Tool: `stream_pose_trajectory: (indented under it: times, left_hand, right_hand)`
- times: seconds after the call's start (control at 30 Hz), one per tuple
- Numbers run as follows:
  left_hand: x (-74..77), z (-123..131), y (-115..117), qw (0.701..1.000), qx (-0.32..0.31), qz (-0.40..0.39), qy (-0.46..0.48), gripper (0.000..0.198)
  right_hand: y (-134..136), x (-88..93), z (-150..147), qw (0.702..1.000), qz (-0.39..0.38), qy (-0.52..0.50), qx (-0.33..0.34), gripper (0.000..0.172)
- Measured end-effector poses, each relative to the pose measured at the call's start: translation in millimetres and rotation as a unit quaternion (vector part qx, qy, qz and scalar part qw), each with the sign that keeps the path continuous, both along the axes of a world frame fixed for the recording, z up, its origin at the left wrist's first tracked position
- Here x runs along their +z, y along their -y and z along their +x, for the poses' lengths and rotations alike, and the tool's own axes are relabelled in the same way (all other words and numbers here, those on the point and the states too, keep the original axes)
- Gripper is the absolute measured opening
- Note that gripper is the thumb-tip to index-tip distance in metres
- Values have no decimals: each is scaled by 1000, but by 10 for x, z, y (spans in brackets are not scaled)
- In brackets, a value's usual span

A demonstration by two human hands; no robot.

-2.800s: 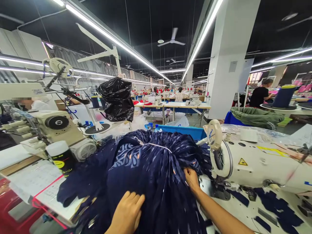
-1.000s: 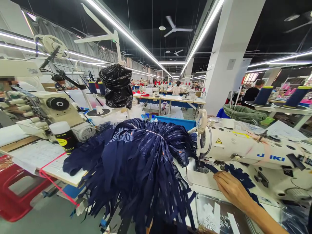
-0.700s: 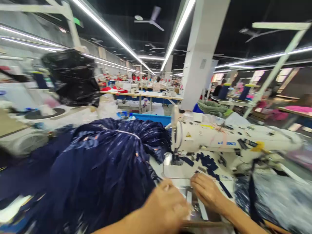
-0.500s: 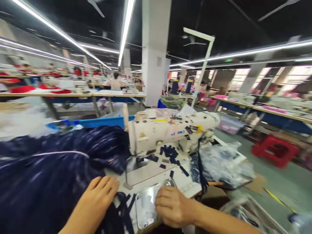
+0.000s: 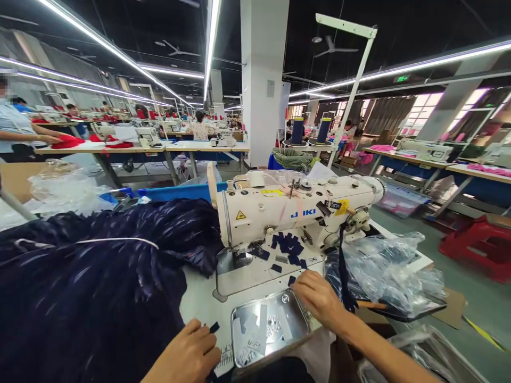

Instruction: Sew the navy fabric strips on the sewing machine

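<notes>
My left hand (image 5: 189, 351) is closed, its fingers curled over the white machine bed. A small navy scrap (image 5: 214, 327) shows at its fingertips; whether it is gripped is unclear. My right hand (image 5: 317, 298) has its fingers drawn together at the far right edge of a shiny metal tray (image 5: 261, 322), beside a small navy fabric piece (image 5: 291, 280). What those fingers hold is hidden. Clear packets and small bits lie in the tray. More navy pieces (image 5: 288, 244) are scattered under the arm of a white sewing machine (image 5: 255, 215).
A large tied bundle of navy fabric strips (image 5: 99, 287) covers the left side. Clear plastic bags (image 5: 387, 271) and a dark hanging strip (image 5: 344, 271) are at right. A red stool (image 5: 479, 247) stands on the floor. Another person (image 5: 19, 125) handles red fabric at far left.
My right hand has moved from over the tray to its far right edge, uncovering the tray. My left hand has come off the navy bundle, down toward the tray, and its fingers have curled.
</notes>
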State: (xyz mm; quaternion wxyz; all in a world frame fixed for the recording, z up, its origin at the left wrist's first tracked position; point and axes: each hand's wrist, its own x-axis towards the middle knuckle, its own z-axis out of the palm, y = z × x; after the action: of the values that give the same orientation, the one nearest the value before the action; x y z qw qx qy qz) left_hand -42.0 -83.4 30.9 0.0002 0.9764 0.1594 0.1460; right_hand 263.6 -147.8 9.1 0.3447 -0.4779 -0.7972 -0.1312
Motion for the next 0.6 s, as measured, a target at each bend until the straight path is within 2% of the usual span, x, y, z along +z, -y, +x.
stream_pose_trajectory:
  times: [0.13, 0.23, 0.37, 0.5, 0.6]
  left_hand:
    - [261, 19, 82, 986, 35, -162, -29, 11]
    - [417, 71, 89, 969, 100, -228, 0, 13]
    - [373, 192, 66, 949, 170, -259, 56, 25]
    - [287, 313, 18, 936, 189, -279, 98, 32]
    - [284, 354, -7, 924, 207, -293, 131, 34]
  right_hand:
    - [-310, -57, 92, 996, -55, 39, -56, 23]
    - [-430, -37, 10, 981, -123, 57, -137, 18]
    - [-489, 34, -174, 946, -219, 70, -228, 18]
    - [-569, 43, -287, 928, -281, 90, -228, 8]
    - [-626, 1, -301, 929, -291, 80, -216, 15]
